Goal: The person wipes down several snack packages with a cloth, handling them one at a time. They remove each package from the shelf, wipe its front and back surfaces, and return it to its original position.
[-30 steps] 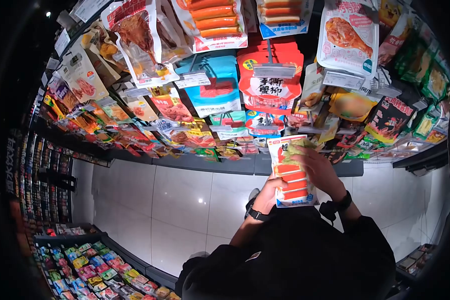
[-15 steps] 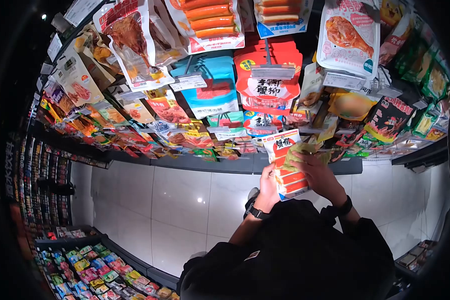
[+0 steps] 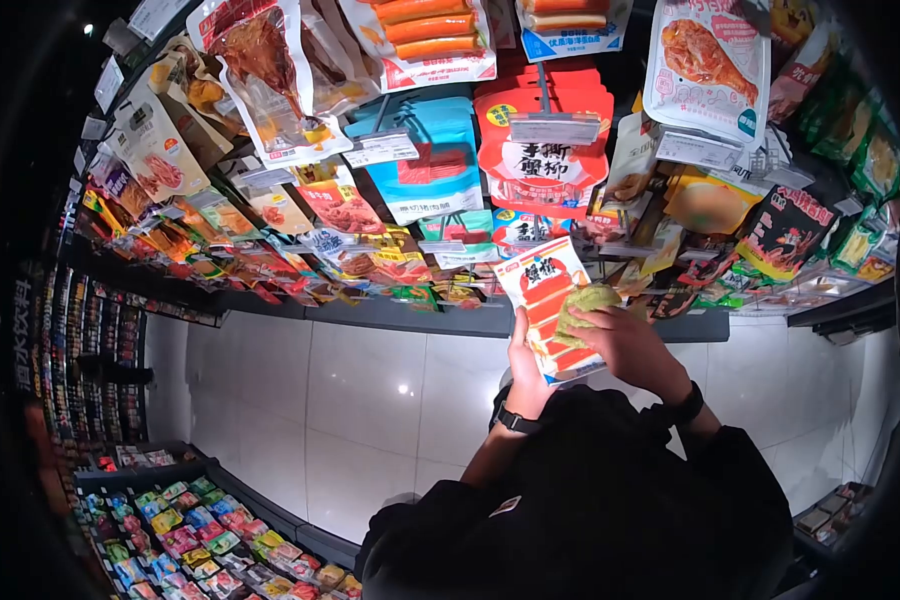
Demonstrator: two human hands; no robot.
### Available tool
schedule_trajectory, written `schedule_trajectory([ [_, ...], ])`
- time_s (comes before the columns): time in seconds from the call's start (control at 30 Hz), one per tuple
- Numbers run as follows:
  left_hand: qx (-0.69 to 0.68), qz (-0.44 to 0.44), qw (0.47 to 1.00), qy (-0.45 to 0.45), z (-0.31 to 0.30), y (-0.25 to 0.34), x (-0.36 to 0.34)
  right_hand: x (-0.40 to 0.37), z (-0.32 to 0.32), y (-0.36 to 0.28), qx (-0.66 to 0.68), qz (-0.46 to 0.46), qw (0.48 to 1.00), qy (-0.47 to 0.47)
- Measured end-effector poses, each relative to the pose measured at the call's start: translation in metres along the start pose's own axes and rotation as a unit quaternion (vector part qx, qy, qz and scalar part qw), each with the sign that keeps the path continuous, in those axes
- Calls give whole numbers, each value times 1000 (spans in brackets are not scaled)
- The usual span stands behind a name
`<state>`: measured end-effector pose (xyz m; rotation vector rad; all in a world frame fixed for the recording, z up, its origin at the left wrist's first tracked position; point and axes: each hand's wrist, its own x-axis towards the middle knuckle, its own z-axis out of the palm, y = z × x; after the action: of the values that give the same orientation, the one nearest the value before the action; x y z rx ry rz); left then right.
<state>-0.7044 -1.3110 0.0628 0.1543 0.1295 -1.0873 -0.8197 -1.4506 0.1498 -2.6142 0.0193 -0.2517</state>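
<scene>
A white and red packet (image 3: pixel 543 290) of orange-red sticks is tilted in front of the rack, its top leaning left. My left hand (image 3: pixel 530 372) grips it by the lower left edge. Against the packet's right side, my right hand (image 3: pixel 630 348) is closed on a crumpled yellow-green cloth (image 3: pixel 588 308), which covers part of the packet's front. Just above hang red pouches (image 3: pixel 543 150) and a teal pouch (image 3: pixel 425 160) on hooks with price tags.
Packed snack bags hang across the rack, with a drumstick pack (image 3: pixel 705 65) at the upper right. A bin of small colourful packets (image 3: pixel 210 530) stands at the lower left. Pale floor tiles (image 3: pixel 360 400) lie below the rack.
The packet has shifted left and up a little and tilts more to the left, with my left hand on it. My right hand and the cloth have moved slightly left. The view has shifted slightly.
</scene>
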Motion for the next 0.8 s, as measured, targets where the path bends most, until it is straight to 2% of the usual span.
schedule_trajectory([
  [0.07, 15, 8, 1000, 17, -4, 4, -1, -8, 4, 3, -8, -51, 998, -34],
  [0.13, -40, 6, 995, -90, -25, 5, 4, -9, 6, -9, 14, -69, 997, -40],
  [0.2, -10, 2, 998, -64, -20, 5, 3, -10, 10, -18, 128, -155, 975, -95],
  [0.23, -27, -16, 997, -65, -18, 2, 2, -11, 19, -22, 122, -190, 972, -60],
  [0.33, -31, -27, 998, -53, -12, 5, -2, -10, 11, -19, 101, -196, 973, -66],
  [0.4, -88, -30, 991, -99, -21, 10, 1, -17, 1, -10, 79, -171, 977, -103],
  [0.47, -33, 11, 999, -16, -17, 15, -2, -28, -5, 4, 106, -104, 988, -47],
  [0.57, 2, 40, 999, 22, -23, 16, -2, -33, -5, -3, 65, -100, 991, -63],
  [0.63, -71, -15, 995, -74, -27, 18, -1, -35, -2, -4, 47, -107, 991, -67],
  [0.67, -69, -17, 995, -74, -22, 19, -3, -35, 0, 0, 54, -97, 992, -66],
  [0.73, 4, -24, 1000, -12, -11, 20, -8, -31, 0, 3, 59, -88, 992, -65],
  [0.8, -32, -86, 995, -40, -14, 18, -10, -21, -6, 6, 39, -14, 998, 43],
])
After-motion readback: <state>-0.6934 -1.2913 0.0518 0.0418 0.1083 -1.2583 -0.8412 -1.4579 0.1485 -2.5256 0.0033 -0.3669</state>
